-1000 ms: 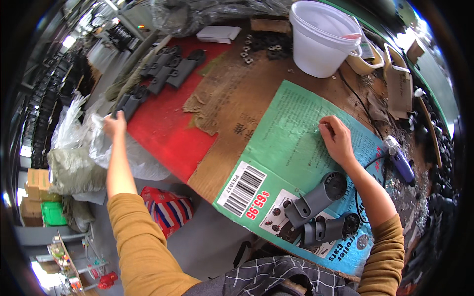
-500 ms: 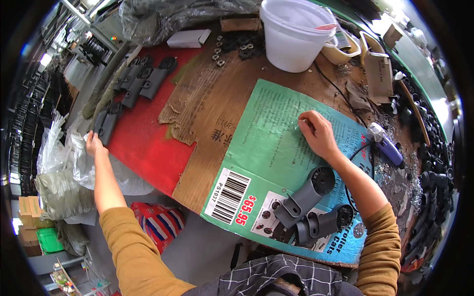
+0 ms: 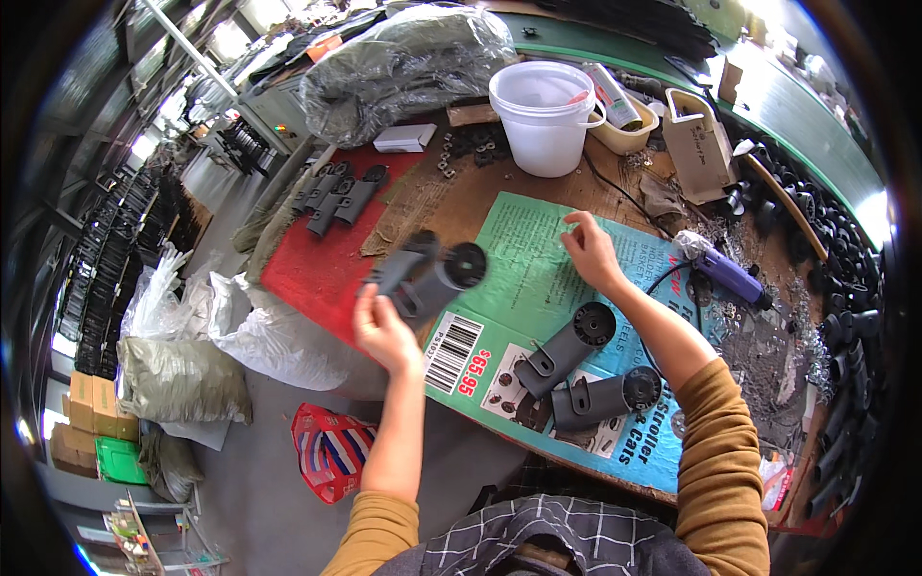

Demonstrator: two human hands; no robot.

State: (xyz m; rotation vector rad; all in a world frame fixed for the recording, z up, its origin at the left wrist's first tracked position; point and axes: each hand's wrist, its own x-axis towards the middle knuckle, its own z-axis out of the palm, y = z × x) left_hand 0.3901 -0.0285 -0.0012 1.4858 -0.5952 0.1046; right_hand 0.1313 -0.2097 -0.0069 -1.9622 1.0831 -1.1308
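Note:
My left hand (image 3: pixel 386 334) is closed on a pair of dark grey plastic brackets (image 3: pixel 440 285) with round black ends, held above the table's front left edge and blurred by motion. My right hand (image 3: pixel 593 255) hovers over the green and blue printed cardboard sheet (image 3: pixel 523 230), its fingers curled toward the thumb; anything between them is too small to make out. Two similar brackets, an upper one (image 3: pixel 562 355) and a lower one (image 3: pixel 600 401), lie on the sheet near the front edge. Several more brackets (image 3: pixel 336 204) lie on the red surface at the far left.
A white bucket (image 3: pixel 543 134) stands at the back, beside a cream tub (image 3: pixel 629 134) and a cut carton (image 3: pixel 696 158). A purple power screwdriver (image 3: pixel 730 276) lies at the right near metal scraps. Small metal rings (image 3: pixel 447 158) and a white box (image 3: pixel 405 138) sit at the back left.
My left hand has moved from the far left toward the middle, bringing two brackets with it. My right hand stays above the sheet, and the view has shifted.

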